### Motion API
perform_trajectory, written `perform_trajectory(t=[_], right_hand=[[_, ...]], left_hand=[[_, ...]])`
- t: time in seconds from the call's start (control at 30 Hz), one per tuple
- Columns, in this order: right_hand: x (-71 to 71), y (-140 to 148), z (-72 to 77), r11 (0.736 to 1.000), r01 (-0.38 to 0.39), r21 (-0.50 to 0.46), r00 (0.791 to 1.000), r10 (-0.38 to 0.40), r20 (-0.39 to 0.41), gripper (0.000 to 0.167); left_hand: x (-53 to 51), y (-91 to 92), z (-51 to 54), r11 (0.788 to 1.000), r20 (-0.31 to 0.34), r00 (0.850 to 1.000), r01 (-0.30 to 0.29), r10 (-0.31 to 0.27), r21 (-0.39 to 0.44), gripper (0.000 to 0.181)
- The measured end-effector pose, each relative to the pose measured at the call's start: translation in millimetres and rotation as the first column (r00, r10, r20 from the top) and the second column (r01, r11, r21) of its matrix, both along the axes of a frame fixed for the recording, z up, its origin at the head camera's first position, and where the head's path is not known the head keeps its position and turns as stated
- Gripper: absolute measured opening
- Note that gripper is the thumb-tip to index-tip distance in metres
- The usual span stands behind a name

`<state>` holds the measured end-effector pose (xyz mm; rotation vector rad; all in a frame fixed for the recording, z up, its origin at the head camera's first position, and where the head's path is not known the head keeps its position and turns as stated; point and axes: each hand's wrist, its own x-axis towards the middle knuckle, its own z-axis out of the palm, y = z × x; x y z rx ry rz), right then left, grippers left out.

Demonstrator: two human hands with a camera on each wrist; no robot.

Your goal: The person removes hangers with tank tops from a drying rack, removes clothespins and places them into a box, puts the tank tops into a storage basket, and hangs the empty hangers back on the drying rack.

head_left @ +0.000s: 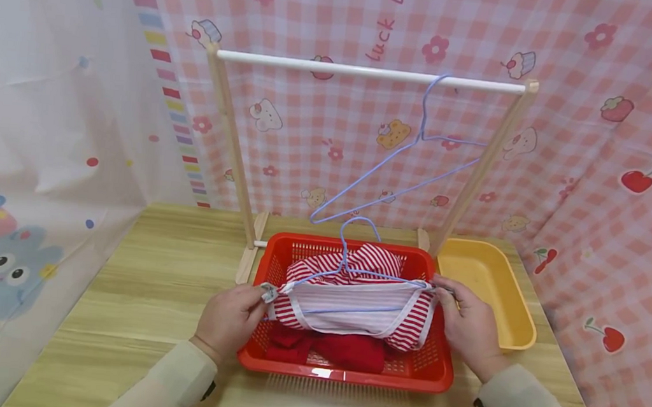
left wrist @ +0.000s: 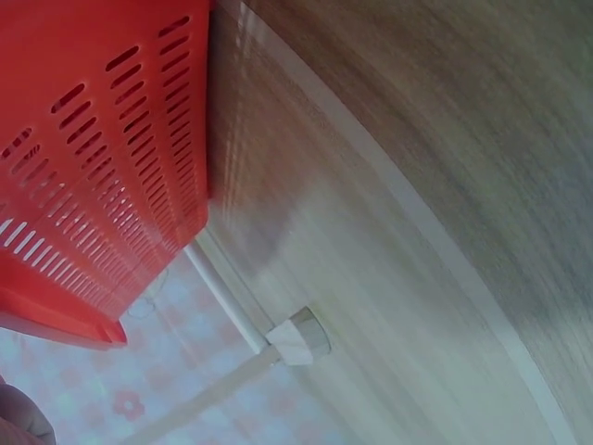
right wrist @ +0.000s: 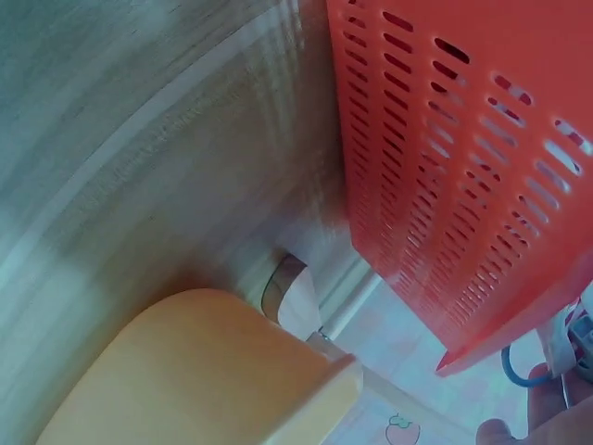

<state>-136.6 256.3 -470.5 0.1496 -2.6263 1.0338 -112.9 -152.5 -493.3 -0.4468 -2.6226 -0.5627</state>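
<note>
A red-and-white striped garment with white trim lies over the red basket, its pale inside showing. A light-blue hanger runs along its upper edge. At the garment's left corner, my left hand pinches a small grey-white clip. My right hand holds the right corner, where a small grey clip shows beside the hanger's end in the right wrist view. That clip is partly hidden by the fingers. Only a bit of the left hand appears in the left wrist view.
A wooden rack with a white rail stands behind the basket. Another blue hanger hangs from it. Red cloth and more striped fabric lie in the basket. A yellow tub sits at the right.
</note>
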Motion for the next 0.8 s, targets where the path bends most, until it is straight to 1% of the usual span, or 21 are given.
perform_trajectory(t=[0.13,0.27,0.6,0.67,0.8], right_hand=[[1.0,3.7,3.9,1.000,-0.003,-0.004,1.000,0.003,0.010,0.029],[1.3,7.5,6.4,1.000,-0.011,-0.003,1.000,0.011,-0.006,0.028],[0.9,13.3,11.7,1.000,-0.010,0.001,1.000,0.010,-0.014,0.031],[0.6,14.5,12.6,1.000,-0.003,-0.008,1.000,0.003,-0.017,0.031],[-0.2,18.2,13.1,0.999,0.034,-0.008,0.999,-0.034,-0.010,0.031]], left_hand=[[-1.0,0.4,0.5,1.000,0.001,1.000,-0.005,0.005,0.000,0.012],[-1.4,1.0,0.9,1.000,0.013,1.000,-0.010,0.010,0.009,0.012],[-1.2,1.0,-0.1,1.000,0.027,0.999,-0.022,0.022,0.012,0.013],[-1.2,1.1,-0.2,1.000,0.036,0.999,-0.026,0.025,0.011,0.013],[-1.5,1.6,-0.4,0.999,0.055,0.998,-0.031,0.030,0.011,0.015]])
